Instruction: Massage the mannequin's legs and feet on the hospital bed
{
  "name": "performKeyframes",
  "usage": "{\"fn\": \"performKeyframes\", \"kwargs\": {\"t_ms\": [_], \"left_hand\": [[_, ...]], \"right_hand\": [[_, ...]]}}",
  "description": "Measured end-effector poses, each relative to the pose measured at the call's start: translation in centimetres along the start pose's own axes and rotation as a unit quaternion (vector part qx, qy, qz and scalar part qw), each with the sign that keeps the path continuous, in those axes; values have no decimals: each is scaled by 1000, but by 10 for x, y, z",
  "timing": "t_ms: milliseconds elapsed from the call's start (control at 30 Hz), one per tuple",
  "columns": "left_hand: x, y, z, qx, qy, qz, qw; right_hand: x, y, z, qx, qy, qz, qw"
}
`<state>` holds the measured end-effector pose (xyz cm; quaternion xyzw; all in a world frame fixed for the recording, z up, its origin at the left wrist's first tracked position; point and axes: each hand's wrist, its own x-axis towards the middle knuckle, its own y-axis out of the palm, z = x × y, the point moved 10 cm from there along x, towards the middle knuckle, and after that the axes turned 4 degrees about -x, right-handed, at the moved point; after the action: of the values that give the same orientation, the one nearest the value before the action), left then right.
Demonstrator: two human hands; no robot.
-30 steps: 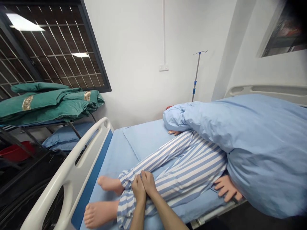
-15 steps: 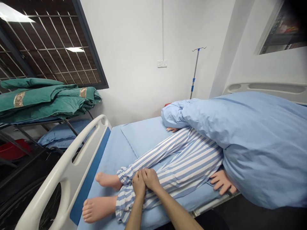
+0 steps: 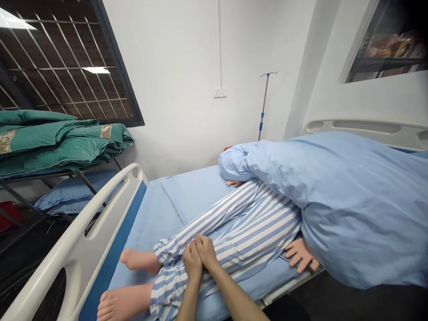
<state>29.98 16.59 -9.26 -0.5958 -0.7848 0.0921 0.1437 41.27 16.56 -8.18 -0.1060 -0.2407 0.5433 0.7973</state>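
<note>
A: Far left of the grips?
B: Red basin (image 3: 10, 216), low, cut by the frame edge. Then green bundle (image 3: 67, 142) on a metal stand, well apart from the grips.

A: Closer in?
B: White footboard (image 3: 96, 245), bed end, left of the grips. Then two bare feet: near foot (image 3: 125, 303) left and nearer the camera than the grips, far foot (image 3: 142, 261) left of them, both toes up.

A: The grips?
B: Left grip (image 3: 191, 261) and right grip (image 3: 205, 250) touching, side by side, fingers curled. Can't tell if either one clamps fabric; undersides hidden.

A: What's under them?
B: Striped trousers (image 3: 264, 227), blue and white, on a lying figure. Grips are at the near lower leg, below the knee. Cloth runs from just left of the grips up to the right.

A: Right of the grips?
B: Wall socket (image 3: 220, 92) up and slightly right. Far hand (image 3: 233, 183) of the figure peeks out, beyond the grips. Drip pole (image 3: 264, 100) behind. Near hand (image 3: 301, 254) of the figure, fingers spread, right of the grips. Blue quilt (image 3: 351, 200) over the figure's upper part, farther right. Headboard (image 3: 368, 127) behind it.
</note>
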Motion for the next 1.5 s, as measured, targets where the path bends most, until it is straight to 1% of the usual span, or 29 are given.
{"fn": "performKeyframes", "kwargs": {"t_ms": [200, 267, 367, 467, 533, 600, 667, 800, 933, 1100, 1233, 1333, 1433, 1500], "left_hand": [[7, -8, 8, 31, -3, 12, 999], [9, -8, 6, 27, 12, 15, 999], [5, -7, 3, 32, 36, 17, 999], [-1, -7, 1, 45, 42, 14, 998], [-1, -5, 0, 47, 38, 16, 998], [1, -4, 0, 37, 21, 16, 999], [4, -2, -4, 19, 13, 15, 1000], [2, 7, -16, -18, 44, 24, 999], [-2, 10, -7, -2, 36, 34, 999], [1, 10, -3, -13, 33, 58, 998], [0, 14, -5, -10, 38, 83, 996], [-1, 13, -4, 3, 38, 78, 996], [0, 15, -4, -4, 43, 77, 996], [2, 17, -5, -11, 33, 70, 997]], "right_hand": [[6, 10, 4, -95, 51, 12, 994], [8, 12, 10, -96, 43, 15, 994], [8, 10, 13, -51, 24, 4, 998], [6, 6, 2, 4, 35, -10, 999], [5, 2, -3, 19, 37, -27, 999], [4, -1, -6, 23, 39, -41, 998], [5, -1, -8, 48, 42, -43, 997], [7, -2, -13, 110, 46, -41, 992], [7, -2, -17, 141, 64, -45, 987], [4, -9, 0, 100, 39, -51, 993], [1, -13, 11, 60, 1, -26, 998], [0, -13, 5, 39, 3, -18, 999], [1, -10, -4, 41, 11, -15, 999], [3, -9, -7, 48, 14, -18, 999]]}}
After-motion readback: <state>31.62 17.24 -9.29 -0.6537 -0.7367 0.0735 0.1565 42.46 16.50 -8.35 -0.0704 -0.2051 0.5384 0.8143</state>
